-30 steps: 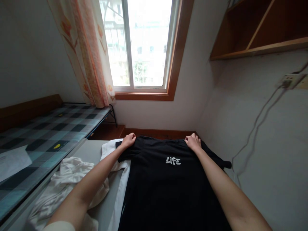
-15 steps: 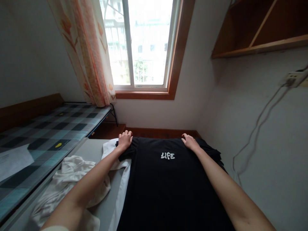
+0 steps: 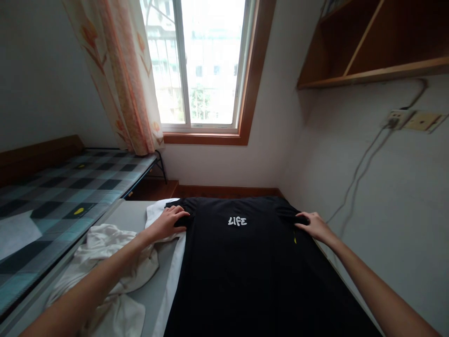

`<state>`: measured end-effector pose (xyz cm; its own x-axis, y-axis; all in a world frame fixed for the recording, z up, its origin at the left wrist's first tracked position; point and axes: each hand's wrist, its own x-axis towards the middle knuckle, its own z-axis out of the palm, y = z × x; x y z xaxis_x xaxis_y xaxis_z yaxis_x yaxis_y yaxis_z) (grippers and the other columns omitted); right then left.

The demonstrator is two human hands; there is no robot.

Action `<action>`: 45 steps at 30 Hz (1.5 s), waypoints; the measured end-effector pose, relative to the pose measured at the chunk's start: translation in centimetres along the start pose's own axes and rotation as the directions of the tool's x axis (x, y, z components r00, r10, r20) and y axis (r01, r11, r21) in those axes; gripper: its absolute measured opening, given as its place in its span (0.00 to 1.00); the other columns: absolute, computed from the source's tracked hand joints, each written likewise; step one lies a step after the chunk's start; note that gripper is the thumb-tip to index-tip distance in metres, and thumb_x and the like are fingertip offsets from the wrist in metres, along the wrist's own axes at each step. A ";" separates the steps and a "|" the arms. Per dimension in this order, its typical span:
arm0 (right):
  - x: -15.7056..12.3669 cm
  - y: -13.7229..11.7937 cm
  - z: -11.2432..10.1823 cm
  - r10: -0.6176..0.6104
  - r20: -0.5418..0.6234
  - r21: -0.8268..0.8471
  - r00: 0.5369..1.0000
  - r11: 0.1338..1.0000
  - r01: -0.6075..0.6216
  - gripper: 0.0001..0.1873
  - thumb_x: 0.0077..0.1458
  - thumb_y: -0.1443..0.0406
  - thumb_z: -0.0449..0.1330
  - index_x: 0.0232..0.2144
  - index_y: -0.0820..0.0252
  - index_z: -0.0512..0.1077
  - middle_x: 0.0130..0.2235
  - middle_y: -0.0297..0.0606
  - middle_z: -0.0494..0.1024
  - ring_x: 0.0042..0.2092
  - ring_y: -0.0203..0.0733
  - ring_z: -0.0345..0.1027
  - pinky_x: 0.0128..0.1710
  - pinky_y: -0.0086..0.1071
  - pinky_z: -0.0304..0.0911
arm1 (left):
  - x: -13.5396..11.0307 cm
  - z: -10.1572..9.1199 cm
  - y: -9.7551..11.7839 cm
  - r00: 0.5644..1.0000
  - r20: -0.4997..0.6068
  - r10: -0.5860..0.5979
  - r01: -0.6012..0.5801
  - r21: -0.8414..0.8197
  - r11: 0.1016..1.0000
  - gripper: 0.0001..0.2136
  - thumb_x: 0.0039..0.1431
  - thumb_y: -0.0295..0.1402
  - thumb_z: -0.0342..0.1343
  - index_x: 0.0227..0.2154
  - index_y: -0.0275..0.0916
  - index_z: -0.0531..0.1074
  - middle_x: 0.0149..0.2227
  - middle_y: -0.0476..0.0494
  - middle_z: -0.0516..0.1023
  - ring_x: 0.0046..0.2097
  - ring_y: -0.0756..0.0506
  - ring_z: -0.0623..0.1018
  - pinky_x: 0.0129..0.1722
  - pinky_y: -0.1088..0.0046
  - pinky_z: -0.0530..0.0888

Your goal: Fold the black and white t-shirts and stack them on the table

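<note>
A black T-shirt point(image 3: 245, 271) with the white word LIFE lies spread flat on a grey table point(image 3: 135, 217), over a white garment point(image 3: 171, 281). My left hand point(image 3: 168, 222) rests at the shirt's left sleeve, fingers stretched out on the cloth. At the shirt's right sleeve, my right hand point(image 3: 314, 224) lies with its fingers flat on the fabric. Neither hand grips anything.
A crumpled white cloth point(image 3: 105, 262) lies on the table's left side. A checked bed point(image 3: 59, 192) stands to the left under a curtain point(image 3: 119, 79) and window point(image 3: 196, 65). A wooden shelf point(image 3: 368, 47) and a socket with cables point(image 3: 396, 119) hang on the right wall.
Both hands have let go of the shirt's shoulders and slid outward and toward me to the sleeves, fingers now flat. The view has shifted slightly.
</note>
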<state>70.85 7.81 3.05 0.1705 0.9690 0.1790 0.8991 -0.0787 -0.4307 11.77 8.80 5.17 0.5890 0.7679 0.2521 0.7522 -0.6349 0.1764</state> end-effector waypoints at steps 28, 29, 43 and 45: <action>-13.2 -7.4 -2.2 -0.031 -0.089 -0.363 0.996 0.932 -0.003 0.13 0.59 0.60 0.50 0.38 0.58 0.72 0.39 0.43 0.76 0.41 0.47 0.70 0.39 0.36 0.61 | -8.0 -0.1 6.8 0.969 -0.014 -0.247 0.236 -0.242 0.941 0.10 0.59 0.37 0.51 0.32 0.41 0.77 0.32 0.44 0.77 0.32 0.46 0.75 0.35 0.72 0.68; -14.2 -8.0 -2.5 -0.019 -0.024 -0.350 1.000 0.937 0.010 0.13 0.59 0.59 0.50 0.36 0.58 0.72 0.38 0.42 0.76 0.40 0.47 0.70 0.38 0.35 0.61 | -8.3 -0.1 7.4 0.966 0.029 -0.257 0.254 -0.290 0.923 0.10 0.59 0.38 0.52 0.31 0.41 0.77 0.31 0.45 0.78 0.31 0.47 0.75 0.34 0.73 0.68; -23.1 -7.8 -2.3 0.215 0.170 -0.306 0.962 0.939 -0.155 0.21 0.59 0.49 0.49 0.27 0.57 0.69 0.32 0.45 0.78 0.39 0.52 0.74 0.37 0.38 0.64 | -12.5 1.4 13.4 0.904 0.089 -0.419 0.420 -0.375 0.827 0.22 0.51 0.56 0.53 0.23 0.39 0.71 0.24 0.47 0.72 0.29 0.45 0.71 0.31 0.71 0.65; -23.3 -7.5 -2.2 0.141 0.157 -0.158 0.977 0.981 -0.116 0.17 0.60 0.53 0.49 0.27 0.57 0.67 0.31 0.42 0.77 0.37 0.48 0.74 0.37 0.35 0.63 | -12.9 1.5 14.0 0.902 0.082 -0.424 0.420 -0.401 0.814 0.21 0.48 0.55 0.55 0.19 0.39 0.68 0.23 0.49 0.69 0.28 0.47 0.69 0.30 0.72 0.63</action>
<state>61.02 -14.68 4.06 0.2302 0.9728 -0.0246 0.9255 -0.2266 -0.3036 15.12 -9.83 2.93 0.2362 0.9689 0.0742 0.7410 -0.2290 0.6312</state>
